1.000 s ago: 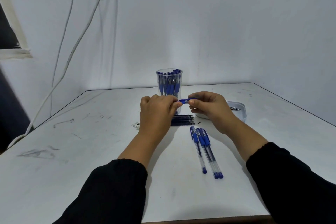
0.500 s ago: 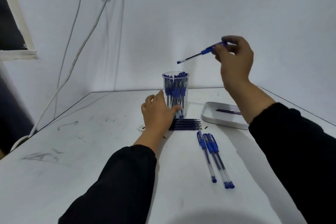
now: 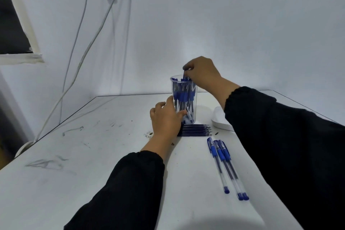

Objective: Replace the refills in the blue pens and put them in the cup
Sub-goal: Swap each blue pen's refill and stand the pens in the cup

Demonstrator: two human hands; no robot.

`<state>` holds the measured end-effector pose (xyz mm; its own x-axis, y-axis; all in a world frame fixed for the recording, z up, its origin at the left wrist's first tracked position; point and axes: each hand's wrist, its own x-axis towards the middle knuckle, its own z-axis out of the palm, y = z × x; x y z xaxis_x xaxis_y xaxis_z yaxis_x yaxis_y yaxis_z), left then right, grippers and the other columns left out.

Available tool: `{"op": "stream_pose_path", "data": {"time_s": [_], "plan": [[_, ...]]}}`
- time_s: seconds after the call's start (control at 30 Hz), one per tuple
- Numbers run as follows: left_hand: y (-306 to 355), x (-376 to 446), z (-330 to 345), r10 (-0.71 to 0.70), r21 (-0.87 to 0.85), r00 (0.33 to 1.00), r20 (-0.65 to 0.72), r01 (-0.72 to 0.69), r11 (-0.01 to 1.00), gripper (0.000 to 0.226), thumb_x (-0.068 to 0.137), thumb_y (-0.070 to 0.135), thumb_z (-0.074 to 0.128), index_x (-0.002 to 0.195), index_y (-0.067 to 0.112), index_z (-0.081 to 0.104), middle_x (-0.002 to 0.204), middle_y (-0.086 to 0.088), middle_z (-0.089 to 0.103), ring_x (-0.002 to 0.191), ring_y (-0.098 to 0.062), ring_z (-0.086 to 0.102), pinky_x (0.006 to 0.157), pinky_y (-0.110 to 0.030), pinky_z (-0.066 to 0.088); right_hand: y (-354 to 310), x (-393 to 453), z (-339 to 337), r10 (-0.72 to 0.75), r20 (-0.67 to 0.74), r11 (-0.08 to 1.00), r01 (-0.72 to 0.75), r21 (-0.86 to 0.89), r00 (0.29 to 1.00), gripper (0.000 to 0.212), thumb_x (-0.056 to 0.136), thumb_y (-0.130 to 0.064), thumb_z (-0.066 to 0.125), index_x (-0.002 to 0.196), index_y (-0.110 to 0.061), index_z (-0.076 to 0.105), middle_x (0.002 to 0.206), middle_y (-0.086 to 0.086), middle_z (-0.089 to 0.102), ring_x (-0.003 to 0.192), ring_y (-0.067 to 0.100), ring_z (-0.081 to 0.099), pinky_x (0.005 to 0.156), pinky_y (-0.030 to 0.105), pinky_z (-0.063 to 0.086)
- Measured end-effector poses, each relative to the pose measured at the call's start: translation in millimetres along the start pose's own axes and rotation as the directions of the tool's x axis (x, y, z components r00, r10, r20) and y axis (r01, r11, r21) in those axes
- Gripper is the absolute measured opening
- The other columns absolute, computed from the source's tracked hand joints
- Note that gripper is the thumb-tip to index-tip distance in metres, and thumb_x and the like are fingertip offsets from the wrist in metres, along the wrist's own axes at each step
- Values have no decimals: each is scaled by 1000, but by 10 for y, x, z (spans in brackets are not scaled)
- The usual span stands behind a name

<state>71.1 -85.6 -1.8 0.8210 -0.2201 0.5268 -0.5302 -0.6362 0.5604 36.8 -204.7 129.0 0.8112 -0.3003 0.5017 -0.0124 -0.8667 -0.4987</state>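
Right grip (image 3: 200, 74) pinches pen (image 3: 184, 76) over cup (image 3: 183, 99); left (image 3: 165, 117) steadies.

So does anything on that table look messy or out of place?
Not much. Small dark bits lie scattered left of the refills, and the table carries scuff marks. The three pens lie neatly side by side. The right hand holds a pen over the cup, steadied by the left hand.

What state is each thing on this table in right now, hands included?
Clear plastic cup: upright, full of blue pens.
Blue pen at the cup's mouth: pinched, going in.
Right hand: pinches that pen.
Left hand: steadies the cup.
Three blue pens: lying side by side.
Dark refills: lying bunched.
White tray: partly hidden.
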Motion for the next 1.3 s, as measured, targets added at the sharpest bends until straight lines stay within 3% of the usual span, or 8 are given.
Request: {"op": "stream_pose_path", "data": {"time_s": [0.17,0.27,0.37,0.5,0.67,0.9,1.13,1.3], "plan": [[-4,2,1,-23,-7,1000,13,23,1000,58,88,48,56,138,27,37,132,-3,52,128,-23,33,105,-36,23,52,-89,60,11,-2,977,-11,-215,1000,42,93,-42,48,69,-16,69,65,1,57,82,27,54,80,35,42],[9,-3,-13,-26,-6,999,19,26,1000,58,88,47,56,139,28,35,132,-2,52,128,-23,34,105,-37,22,99,-116,53,10,4,974,-9,-226,1000,52,93,-53,44,54,-23,58,63,-2,50,88,26,48,89,40,40],[29,-27,-51,-6,1,999,32,6,1000,58,89,45,56,140,26,35,130,-1,55,128,-22,35,107,-39,21,112,-158,13,48,93,978,-28,-205,995,43,93,-62,38,94,-36,72,87,-3,59,109,27,47,98,44,36],[58,-72,-125,13,14,999,30,-14,1000,58,91,44,54,140,22,36,127,-2,56,126,-22,36,106,-40,22,198,-262,-44,-10,87,996,18,-86,996,46,95,-58,39,128,-34,60,129,0,58,125,25,46,99,40,35],[108,-114,-226,40,73,998,-45,-37,997,43,94,35,49,134,17,45,119,-4,61,117,-26,44,96,-39,29,359,-699,-155,-63,-38,976,69,205,997,34,98,-40,49,125,-23,61,123,-6,56,109,10,53,91,26,38],[153,-180,-351,89,-4,993,-74,-89,996,38,94,23,48,131,17,49,112,-3,63,111,-24,44,88,-38,39,869,-1417,-155,-26,136,996,13,93,990,28,97,-32,53,121,-23,65,114,-8,62,103,7,57,94,28,44],[440,-441,-424,166,-47,960,227,-159,986,19,94,37,49,102,22,59,93,4,63,86,-15,55,71,-30,46,1151,-1648,-89,18,247,997,0,-73,969,27,97,-20,53,121,-19,66,117,-7,62,112,12,56,98,25,41],[674,-767,-342,181,34,862,473,-223,974,47,81,68,49,90,22,47,86,5,56,80,-14,53,63,-31,41,1161,-1652,-54,-16,306,991,56,-121,952,27,97,-16,52,120,-17,67,121,-2,61,110,11,55,96,23,41]]}}
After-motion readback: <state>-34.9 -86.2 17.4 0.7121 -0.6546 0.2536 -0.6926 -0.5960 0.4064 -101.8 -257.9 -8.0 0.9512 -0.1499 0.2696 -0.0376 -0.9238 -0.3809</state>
